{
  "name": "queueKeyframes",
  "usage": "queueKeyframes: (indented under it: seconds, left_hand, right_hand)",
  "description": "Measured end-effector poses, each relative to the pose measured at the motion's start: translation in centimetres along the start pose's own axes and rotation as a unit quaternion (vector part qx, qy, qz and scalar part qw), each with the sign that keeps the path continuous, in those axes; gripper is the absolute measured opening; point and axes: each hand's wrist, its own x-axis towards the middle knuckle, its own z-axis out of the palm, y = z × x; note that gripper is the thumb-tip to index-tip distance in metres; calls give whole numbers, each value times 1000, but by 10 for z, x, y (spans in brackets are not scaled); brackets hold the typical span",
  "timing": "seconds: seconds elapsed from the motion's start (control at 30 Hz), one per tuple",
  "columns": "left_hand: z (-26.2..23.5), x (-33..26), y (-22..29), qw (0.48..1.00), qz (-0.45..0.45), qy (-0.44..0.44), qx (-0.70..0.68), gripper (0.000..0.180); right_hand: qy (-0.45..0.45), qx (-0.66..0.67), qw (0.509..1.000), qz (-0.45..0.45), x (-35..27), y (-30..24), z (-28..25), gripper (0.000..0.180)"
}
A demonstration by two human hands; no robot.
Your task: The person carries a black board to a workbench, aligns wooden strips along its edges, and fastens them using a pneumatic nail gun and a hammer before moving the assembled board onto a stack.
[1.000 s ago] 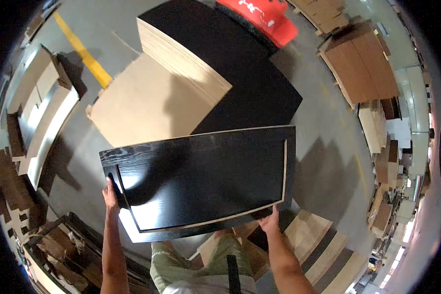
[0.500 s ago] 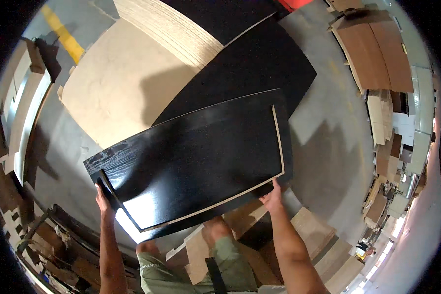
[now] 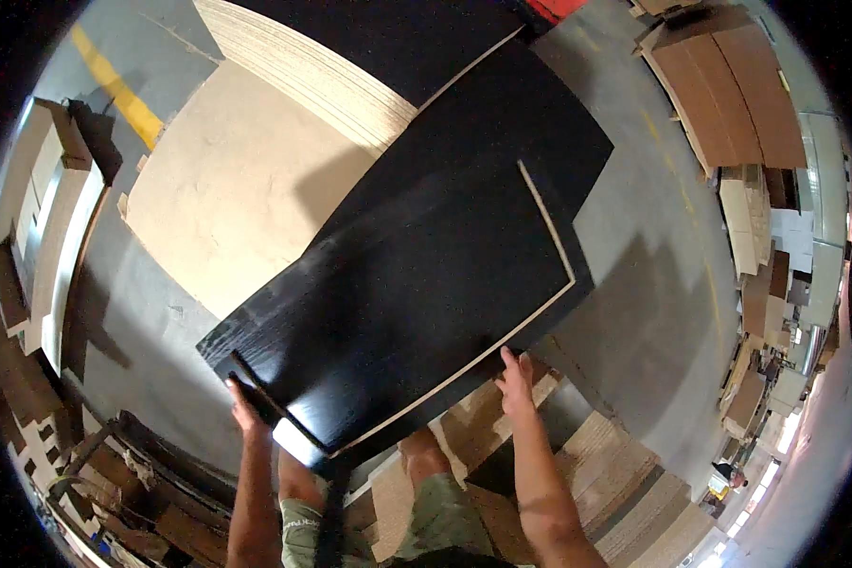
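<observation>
A glossy black wooden panel point(image 3: 417, 312) slants across the middle, its right end higher than its left. Pale lines run along its near side and right end, and a dark slot lies by its left end. My left hand point(image 3: 246, 409) grips the left short edge, thumb on top and the other fingers mostly hidden beneath. At the near long edge, right of centre, my right hand point(image 3: 515, 381) is closed on the rim, its thumb pointing up. Beyond the panel lies another black board point(image 3: 530, 123), partly covered by it.
A stack of pale boards point(image 3: 246, 161) stands at the far left, with a further dark board point(image 3: 369, 38) behind. Cardboard stacks point(image 3: 729, 90) line the right side. More pale boards point(image 3: 601, 464) lie near my legs. White-edged boards point(image 3: 76, 256) stand left. A person point(image 3: 729, 476) appears far right.
The panel has turned counterclockwise, its right end rising and its left end shifting right and down. Both hands have kept hold of it, the left moving right and the right slightly left.
</observation>
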Motion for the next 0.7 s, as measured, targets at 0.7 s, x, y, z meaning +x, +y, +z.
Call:
queueKeyframes:
  seconds: [0.7]
  left_hand:
    - [140, -128, 12, 735, 500, -102, 446, 99]
  right_hand:
    - [-20, -381, 895, -230, -67, 134, -25, 143]
